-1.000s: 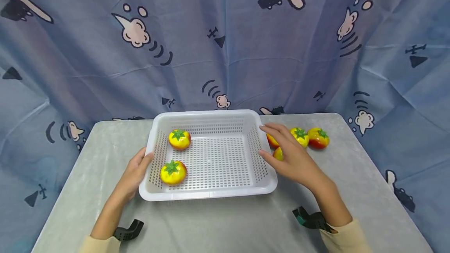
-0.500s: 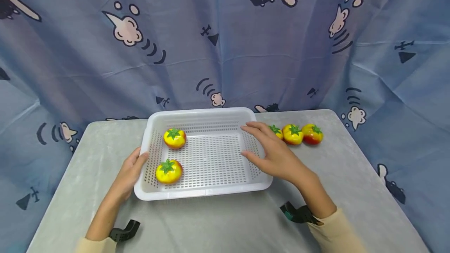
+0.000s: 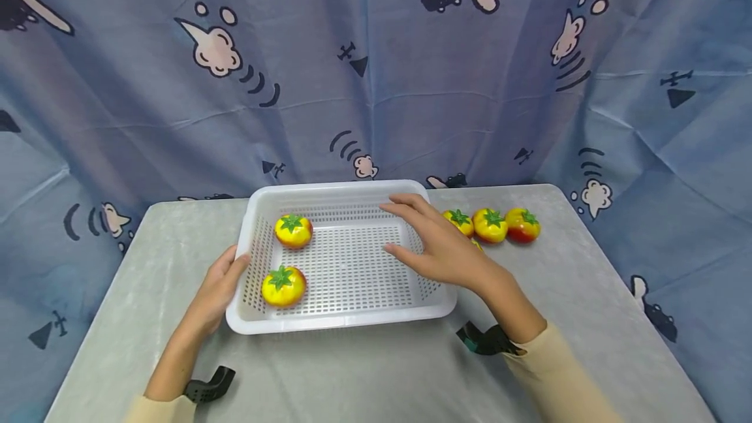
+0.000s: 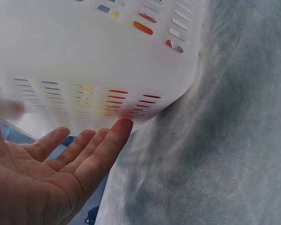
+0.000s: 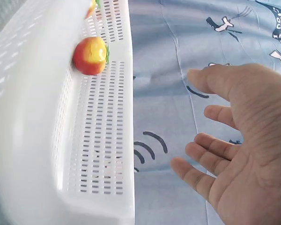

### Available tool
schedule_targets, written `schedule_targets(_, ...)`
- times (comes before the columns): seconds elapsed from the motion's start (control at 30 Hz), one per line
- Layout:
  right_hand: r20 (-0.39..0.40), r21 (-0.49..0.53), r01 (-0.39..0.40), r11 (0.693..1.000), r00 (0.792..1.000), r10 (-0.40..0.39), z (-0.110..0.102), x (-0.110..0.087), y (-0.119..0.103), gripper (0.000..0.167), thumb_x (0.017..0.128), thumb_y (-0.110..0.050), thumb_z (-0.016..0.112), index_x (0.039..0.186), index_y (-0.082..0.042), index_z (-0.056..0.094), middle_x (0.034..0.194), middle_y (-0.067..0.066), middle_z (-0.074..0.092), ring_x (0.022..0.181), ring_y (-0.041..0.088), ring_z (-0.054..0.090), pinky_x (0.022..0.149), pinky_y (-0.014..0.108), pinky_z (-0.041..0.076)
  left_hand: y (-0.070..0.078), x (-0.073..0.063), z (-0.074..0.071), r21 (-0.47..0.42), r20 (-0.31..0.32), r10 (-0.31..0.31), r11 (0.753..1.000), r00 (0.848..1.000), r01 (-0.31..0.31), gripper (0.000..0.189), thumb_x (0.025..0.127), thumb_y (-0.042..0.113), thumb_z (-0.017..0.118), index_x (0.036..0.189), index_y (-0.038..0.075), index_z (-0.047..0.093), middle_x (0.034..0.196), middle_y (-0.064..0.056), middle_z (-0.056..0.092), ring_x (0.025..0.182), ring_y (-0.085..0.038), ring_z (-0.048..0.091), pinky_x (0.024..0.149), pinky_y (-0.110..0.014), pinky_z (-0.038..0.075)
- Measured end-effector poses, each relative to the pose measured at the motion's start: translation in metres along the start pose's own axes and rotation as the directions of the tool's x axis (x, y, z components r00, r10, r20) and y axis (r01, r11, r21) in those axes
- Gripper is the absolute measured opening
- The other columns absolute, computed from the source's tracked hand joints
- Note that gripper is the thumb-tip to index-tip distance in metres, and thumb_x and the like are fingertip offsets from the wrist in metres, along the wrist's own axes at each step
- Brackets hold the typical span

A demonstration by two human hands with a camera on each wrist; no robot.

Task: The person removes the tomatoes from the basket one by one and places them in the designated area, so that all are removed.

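Note:
A white perforated plastic basket [image 3: 358, 266] sits in the middle of the table. Two yellow-red tomatoes with green leafy tops lie inside it at the left, a far tomato [image 3: 293, 232] and a near tomato [image 3: 284, 286]. My left hand [image 3: 214, 292] grips the basket's left side, thumb at the rim; in the left wrist view the fingers [image 4: 114, 140] press the outer wall. Above the basket's right part hovers my right hand [image 3: 435, 247], fingers spread and holding nothing. The right wrist view shows that hand [image 5: 248, 154] apart from the basket [image 5: 98, 140].
Right of the basket, more tomatoes stand close together on the grey table [image 3: 587, 318]: a left one [image 3: 458, 221], a middle one [image 3: 489, 224] and a right one [image 3: 522, 225]. Part of another is hidden behind my right hand. A blue patterned curtain [image 3: 317, 83] hangs behind.
My right hand has moved left, from beside the basket's right rim to over its inside, uncovering more of the tomatoes at right. My left hand keeps its grip. The head view has shifted slightly.

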State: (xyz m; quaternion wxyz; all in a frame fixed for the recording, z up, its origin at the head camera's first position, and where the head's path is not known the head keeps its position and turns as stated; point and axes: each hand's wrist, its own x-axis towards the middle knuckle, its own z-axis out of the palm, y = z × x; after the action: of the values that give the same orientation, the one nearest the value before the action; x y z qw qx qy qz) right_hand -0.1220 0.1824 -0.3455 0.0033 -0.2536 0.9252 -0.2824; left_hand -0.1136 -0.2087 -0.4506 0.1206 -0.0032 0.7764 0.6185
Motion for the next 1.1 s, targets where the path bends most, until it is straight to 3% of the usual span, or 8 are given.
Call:
schedule_targets(0.33, 0.065, -0.027, 0.046, 0.999, 0.997, -0.045, 0.001, 0.026, -0.001, 0.064, 0.100, -0.033, 0.073, 0.157, -0.019, 0.051, 0.167, 0.010, 0.040, 0.149, 0.033, 0.048, 0.118, 0.056, 0.052, 0.001, 0.004, 0.002, 0.003, 0.014, 0.031, 1.000, 0.999, -0.031, 0.059, 0.116, 0.032, 0.033, 0.167, 0.004, 0.023, 0.156, -0.035, 0.047, 0.118, -0.025, 0.071, 0.088, -0.036, 0.068)
schedule_targets(0.63, 0.139, -0.015, 0.023, 1.000, 0.990, -0.021, 0.009, 0.045, -0.004, 0.061, 0.102, -0.031, 0.071, 0.158, -0.020, 0.050, 0.166, 0.010, 0.041, 0.151, 0.032, 0.046, 0.123, 0.053, 0.047, 0.001, 0.006, 0.005, -0.006, 0.019, 0.036, 0.999, 0.999, -0.036, 0.059, 0.116, 0.031, 0.034, 0.167, 0.004, 0.022, 0.156, -0.035, 0.047, 0.117, -0.026, 0.072, 0.085, -0.039, 0.069)
schedule_targets(0.83, 0.157, -0.019, 0.057, 0.998, 0.986, -0.053, 0.018, 0.063, -0.007, 0.060, 0.102, -0.027, 0.071, 0.157, -0.015, 0.050, 0.164, 0.015, 0.043, 0.148, 0.032, 0.050, 0.123, 0.050, 0.049, 0.001, 0.007, 0.007, 0.000, 0.022, 0.042, 0.999, 0.999, -0.042, 0.059, 0.116, 0.031, 0.034, 0.167, 0.004, 0.023, 0.155, -0.035, 0.048, 0.120, -0.035, 0.071, 0.086, -0.040, 0.069)
schedule_targets(1.1, 0.225, -0.020, 0.100, 0.995, 0.970, -0.093, 0.030, 0.092, -0.028, 0.063, 0.102, -0.033, 0.069, 0.159, -0.017, 0.048, 0.163, 0.011, 0.044, 0.144, 0.029, 0.054, 0.121, 0.048, 0.050, -0.001, -0.001, 0.003, 0.041, 0.010, 0.026, 0.999, 1.000, -0.027, 0.060, 0.116, 0.032, 0.033, 0.168, 0.004, 0.020, 0.157, -0.034, 0.045, 0.124, -0.039, 0.068, 0.086, -0.038, 0.069)
